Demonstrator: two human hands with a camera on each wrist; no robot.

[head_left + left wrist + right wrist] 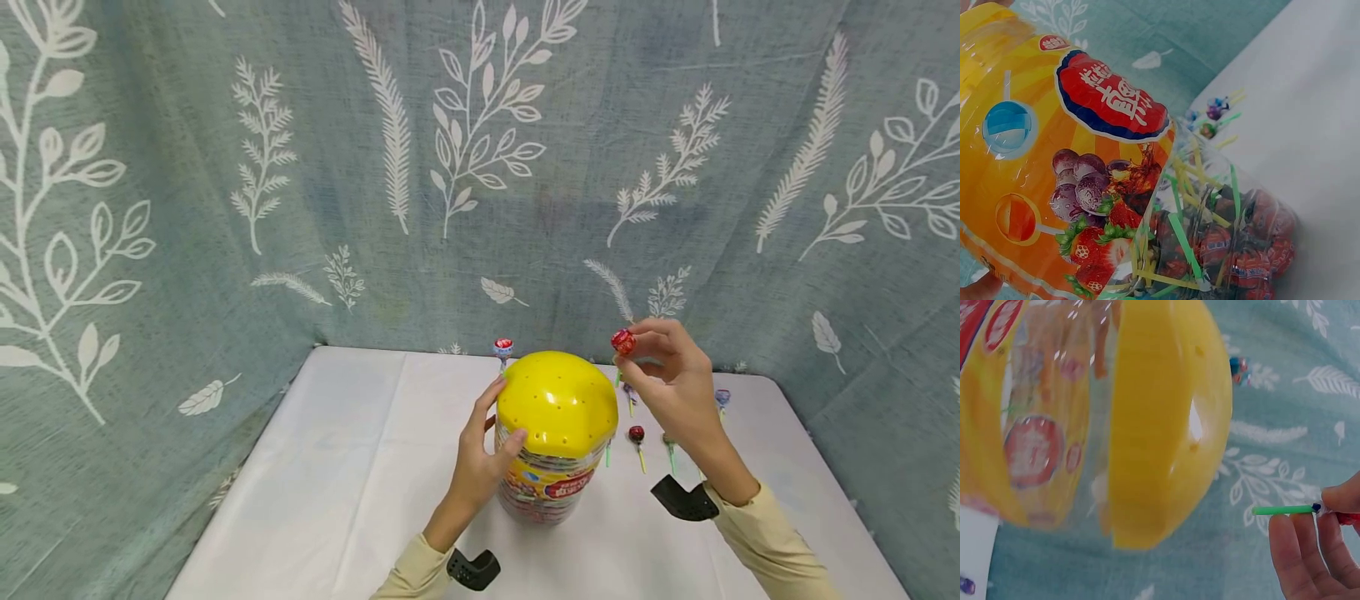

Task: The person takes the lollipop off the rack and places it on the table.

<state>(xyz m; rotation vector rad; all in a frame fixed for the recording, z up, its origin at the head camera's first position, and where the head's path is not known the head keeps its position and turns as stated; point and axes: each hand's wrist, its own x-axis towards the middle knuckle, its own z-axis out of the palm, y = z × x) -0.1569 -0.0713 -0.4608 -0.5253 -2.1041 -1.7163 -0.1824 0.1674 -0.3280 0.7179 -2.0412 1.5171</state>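
Note:
A clear plastic candy jar with a fruit label stands upright under a domed yellow lid dotted with small holes. My left hand grips the jar at its left side, fingers and thumb round the lid's lower edge. To the lid's upper right, my right hand pinches a red-wrapped lollipop; its green stick points toward the lid in the right wrist view. Another lollipop, red and blue, stands upright at the lid's far left edge. Through the jar wall, red-wrapped lollipops show with green and yellow sticks.
Several lollipops lie on the white table to the right of the jar, among them a dark red one and a blue one. A leaf-patterned curtain hangs behind the table and at both sides.

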